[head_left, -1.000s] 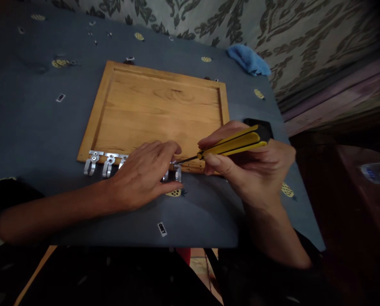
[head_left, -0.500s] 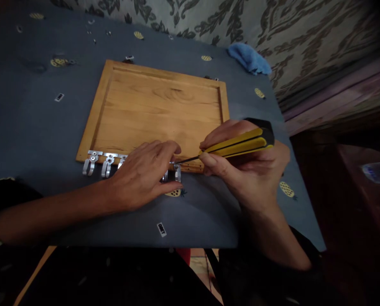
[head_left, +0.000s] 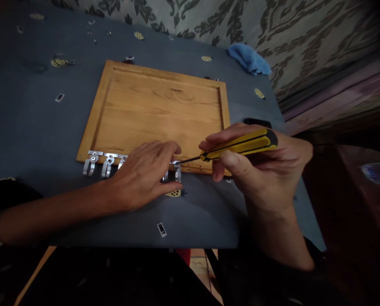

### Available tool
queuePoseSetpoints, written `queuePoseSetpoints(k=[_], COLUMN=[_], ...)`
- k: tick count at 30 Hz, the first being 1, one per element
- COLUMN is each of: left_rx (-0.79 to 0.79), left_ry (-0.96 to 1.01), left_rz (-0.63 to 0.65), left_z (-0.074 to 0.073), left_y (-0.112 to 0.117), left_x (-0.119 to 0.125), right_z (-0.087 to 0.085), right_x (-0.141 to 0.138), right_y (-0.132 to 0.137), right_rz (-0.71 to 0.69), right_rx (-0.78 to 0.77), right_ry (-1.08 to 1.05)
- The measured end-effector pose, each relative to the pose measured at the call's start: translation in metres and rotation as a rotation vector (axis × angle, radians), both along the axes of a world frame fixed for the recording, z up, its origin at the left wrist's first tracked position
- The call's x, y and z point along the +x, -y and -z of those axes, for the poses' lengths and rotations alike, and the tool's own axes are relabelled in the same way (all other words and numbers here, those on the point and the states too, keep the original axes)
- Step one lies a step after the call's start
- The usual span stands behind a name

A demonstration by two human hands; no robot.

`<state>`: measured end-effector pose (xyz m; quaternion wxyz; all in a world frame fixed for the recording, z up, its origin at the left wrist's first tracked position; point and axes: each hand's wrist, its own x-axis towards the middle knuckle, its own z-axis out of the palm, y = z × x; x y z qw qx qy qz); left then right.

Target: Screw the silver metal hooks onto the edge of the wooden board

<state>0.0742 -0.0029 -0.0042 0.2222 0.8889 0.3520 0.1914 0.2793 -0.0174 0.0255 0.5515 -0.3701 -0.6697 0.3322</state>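
Observation:
A wooden board (head_left: 158,110) lies flat on the dark blue tablecloth (head_left: 33,127). A row of metal hooks (head_left: 98,163) runs along its near edge. My left hand (head_left: 141,176) lies over the row, fingers curled down on the hook (head_left: 177,172) at its right end. My right hand (head_left: 263,165) is closed round a yellow and black screwdriver (head_left: 241,144). The thin blade points left, and its tip meets the top of that hook right beside my left fingertips.
A blue cloth (head_left: 249,59) lies at the table's far right corner, by the patterned curtain (head_left: 241,21). Small screws (head_left: 95,36) and other bits are scattered at the far left. A black object (head_left: 256,122) peeks out behind my right hand. The table's edge runs just below my forearms.
My right hand has rolled round the screwdriver handle and shifted slightly right, wrist lifting. The blade tip stays on the hook. My left hand has not moved.

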Motion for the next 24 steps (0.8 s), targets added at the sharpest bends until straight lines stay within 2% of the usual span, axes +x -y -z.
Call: queuePoseSetpoints(k=[5, 8, 18, 24], left_rx=[-0.001, 0.013, 0.0, 0.011], left_ry=[0.003, 0.016, 0.016, 0.005], left_rz=[-0.005, 0.007, 0.001, -0.005], left_z=[0.0011, 0.0019, 0.0011, 0.0011], left_y=[-0.0003, -0.0003, -0.0001, 0.0004], left_x=[0.0001, -0.0001, 0.0003, 0.0004], right_z=[0.0045, 0.0075, 0.0001, 0.0014], right_x=[-0.0059, -0.0092, -0.0025, -0.006], right_y=[-0.0003, -0.0007, 0.0009, 0.003], right_rz=[0.138, 0.194, 0.038, 0.098], right_rx=[0.099, 0.1, -0.033, 0.041], right_ry=[0.005, -0.038, -0.024, 0.009])
